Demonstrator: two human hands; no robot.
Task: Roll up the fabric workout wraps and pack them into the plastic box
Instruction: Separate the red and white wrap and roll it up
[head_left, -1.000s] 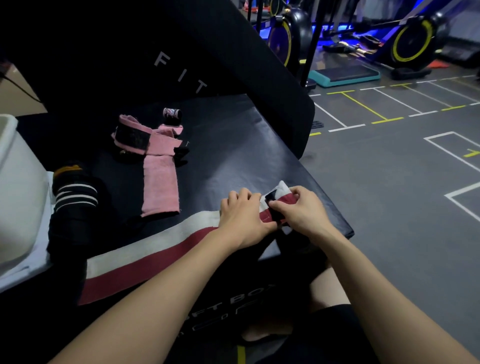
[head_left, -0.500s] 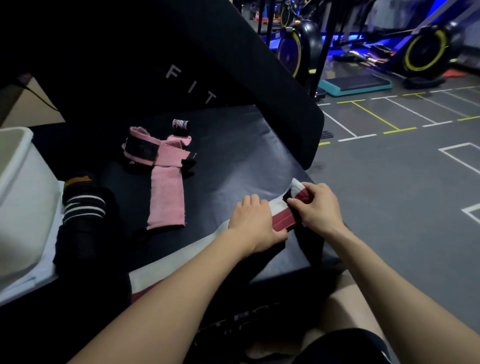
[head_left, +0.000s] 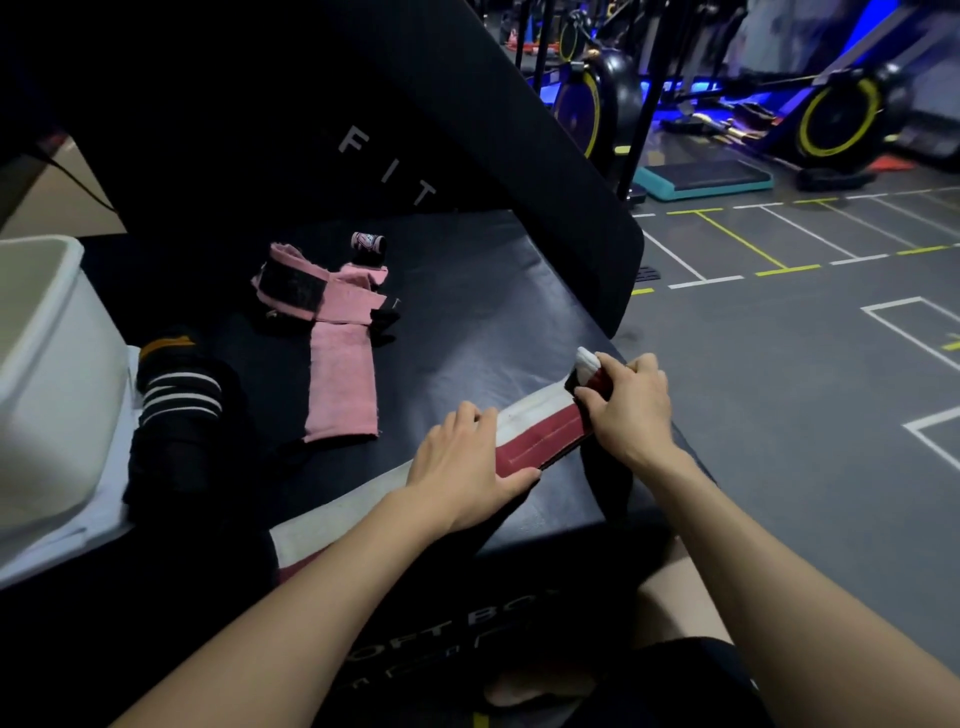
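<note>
A long red-and-white wrap (head_left: 540, 428) lies stretched along the front edge of a black padded box (head_left: 483, 312). My right hand (head_left: 631, 410) pinches its small rolled end at the box's right corner. My left hand (head_left: 462, 467) presses flat on the strip a little to the left of the roll. A pink wrap (head_left: 340, 374) lies loosely folded in the middle of the box. A black wrap with white stripes (head_left: 176, 400) sits at the left. The white plastic box (head_left: 47, 374) stands at the far left edge.
A small pink-and-black roll (head_left: 368, 244) stands behind the pink wrap. A dark leaning pad with white letters (head_left: 395, 130) rises behind the box. Grey gym floor with painted lines (head_left: 810, 364) and exercise bikes (head_left: 836, 119) lies to the right.
My hands have drawn apart: the right hand with the rolled end shifted right toward the corner, and the left hand now lies flatter on the strip. The view also moved closer.
</note>
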